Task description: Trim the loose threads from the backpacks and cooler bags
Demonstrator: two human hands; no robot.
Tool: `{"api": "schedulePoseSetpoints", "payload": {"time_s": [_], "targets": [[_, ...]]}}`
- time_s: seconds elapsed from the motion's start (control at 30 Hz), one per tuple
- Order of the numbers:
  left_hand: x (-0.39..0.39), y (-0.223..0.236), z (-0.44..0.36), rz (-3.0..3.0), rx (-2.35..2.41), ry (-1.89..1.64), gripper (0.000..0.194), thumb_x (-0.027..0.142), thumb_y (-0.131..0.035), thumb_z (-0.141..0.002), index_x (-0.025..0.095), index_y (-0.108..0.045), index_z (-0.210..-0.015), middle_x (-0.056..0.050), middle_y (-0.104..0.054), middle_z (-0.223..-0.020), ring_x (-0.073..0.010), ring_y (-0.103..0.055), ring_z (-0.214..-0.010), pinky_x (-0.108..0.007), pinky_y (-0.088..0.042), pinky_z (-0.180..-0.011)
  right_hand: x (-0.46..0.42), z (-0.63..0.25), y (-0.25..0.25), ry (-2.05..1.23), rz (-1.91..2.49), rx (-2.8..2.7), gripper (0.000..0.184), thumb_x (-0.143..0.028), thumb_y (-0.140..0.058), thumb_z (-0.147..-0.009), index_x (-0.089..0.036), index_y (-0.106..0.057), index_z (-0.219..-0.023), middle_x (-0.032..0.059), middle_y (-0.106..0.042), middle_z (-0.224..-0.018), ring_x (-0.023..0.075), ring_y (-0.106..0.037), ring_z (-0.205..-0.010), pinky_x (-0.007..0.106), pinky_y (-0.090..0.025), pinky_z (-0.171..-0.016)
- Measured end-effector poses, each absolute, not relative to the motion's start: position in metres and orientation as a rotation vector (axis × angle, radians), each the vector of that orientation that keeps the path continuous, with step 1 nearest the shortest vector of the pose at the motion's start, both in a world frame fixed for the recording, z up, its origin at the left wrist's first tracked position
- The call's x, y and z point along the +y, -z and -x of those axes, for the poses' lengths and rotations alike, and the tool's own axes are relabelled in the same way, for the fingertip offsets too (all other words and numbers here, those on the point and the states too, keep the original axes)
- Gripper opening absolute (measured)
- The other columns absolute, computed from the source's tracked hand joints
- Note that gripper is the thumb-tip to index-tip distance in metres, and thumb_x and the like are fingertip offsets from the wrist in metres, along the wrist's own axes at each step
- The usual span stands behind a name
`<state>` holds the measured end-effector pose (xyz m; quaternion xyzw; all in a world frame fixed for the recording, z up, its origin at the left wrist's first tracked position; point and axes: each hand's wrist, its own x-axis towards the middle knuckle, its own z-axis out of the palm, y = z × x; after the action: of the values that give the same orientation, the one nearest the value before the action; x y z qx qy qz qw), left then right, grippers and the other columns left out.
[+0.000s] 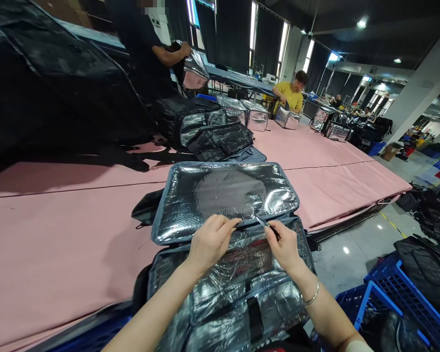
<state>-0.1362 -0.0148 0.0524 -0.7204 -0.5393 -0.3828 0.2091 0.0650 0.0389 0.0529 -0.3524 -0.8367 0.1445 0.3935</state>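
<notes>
An open insulated bag lined with silver foil [223, 195] lies on the pink table [58, 234], its lid folded back away from me. My left hand [210, 242] pinches the foil at the hinge between lid and body, fingers closed. My right hand [284, 244] is closed on a small dark pointed tool [267, 225] whose tip touches the same seam. A black strap [254, 318] runs down the bag's foil body near me.
More foil-lined bags [220, 132] and black bags stand further along the table. A person in black [146, 54] handles a bag at the back left; another person in yellow [291, 93] sits beyond. Blue crates [392, 288] with black bags stand on the floor at right.
</notes>
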Motion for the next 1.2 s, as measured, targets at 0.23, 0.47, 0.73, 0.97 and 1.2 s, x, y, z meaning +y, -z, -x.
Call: {"api": "schedulePoseSetpoints", "payload": {"time_s": [0.23, 0.47, 0.73, 0.97, 1.2], "targets": [[0.005, -0.077, 0.149, 2.215, -2.437, 1.008, 0.021, 0.033, -0.049, -0.076, 0.023, -0.068, -0.078, -0.001, -0.070, -0.085, -0.0195, -0.061, -0.080, -0.028, -0.043, -0.072, 0.082, -0.053, -0.080, -0.197, 0.858, -2.389, 0.023, -0.028, -0.045, -0.091, -0.016, -0.057, -0.106, 0.0080, -0.064, -0.095, 0.0184, -0.057, -0.090, 0.027, -0.043, -0.078], [0.024, -0.089, 0.163, 2.343, -2.626, 0.970, 0.022, 0.033, -0.052, -0.062, 0.021, -0.068, -0.070, -0.001, -0.071, -0.071, -0.0194, -0.062, -0.067, -0.025, -0.042, -0.059, 0.106, -0.025, -0.091, -0.265, 1.057, -2.724, 0.017, -0.019, -0.052, -0.085, -0.023, -0.063, -0.097, 0.0024, -0.065, -0.100, 0.0177, -0.058, -0.094, 0.024, -0.039, -0.073], [0.016, -0.089, 0.167, 2.344, -2.616, 1.015, 0.029, 0.038, -0.045, -0.070, 0.024, -0.070, -0.077, -0.001, -0.072, -0.087, -0.0208, -0.063, -0.082, -0.025, -0.043, -0.071, 0.118, -0.012, -0.098, -0.367, 1.202, -2.815, 0.020, -0.036, -0.055, -0.086, -0.020, -0.065, -0.084, 0.0041, -0.066, -0.080, 0.0183, -0.060, -0.079, 0.022, -0.032, -0.058], [-0.022, -0.078, 0.197, 2.125, -2.523, 0.916, 0.036, 0.052, -0.044, -0.075, 0.026, -0.068, -0.082, -0.001, -0.070, -0.092, -0.0220, -0.061, -0.084, -0.028, -0.043, -0.074, 0.118, -0.010, -0.102, -0.428, 1.229, -2.832, 0.019, -0.034, -0.053, -0.088, -0.020, -0.066, -0.086, 0.0037, -0.066, -0.080, 0.0171, -0.058, -0.076, 0.022, -0.031, -0.057], [-0.030, -0.064, 0.192, 2.033, -2.371, 0.869, 0.036, 0.041, -0.031, -0.081, 0.021, -0.061, -0.077, -0.008, -0.066, -0.088, -0.0236, -0.056, -0.089, -0.033, -0.040, -0.082, 0.119, -0.010, -0.100, -0.386, 1.181, -2.836, 0.018, -0.033, -0.054, -0.087, -0.018, -0.065, -0.085, 0.0048, -0.066, -0.082, 0.0172, -0.058, -0.077, 0.023, -0.032, -0.060]]}}
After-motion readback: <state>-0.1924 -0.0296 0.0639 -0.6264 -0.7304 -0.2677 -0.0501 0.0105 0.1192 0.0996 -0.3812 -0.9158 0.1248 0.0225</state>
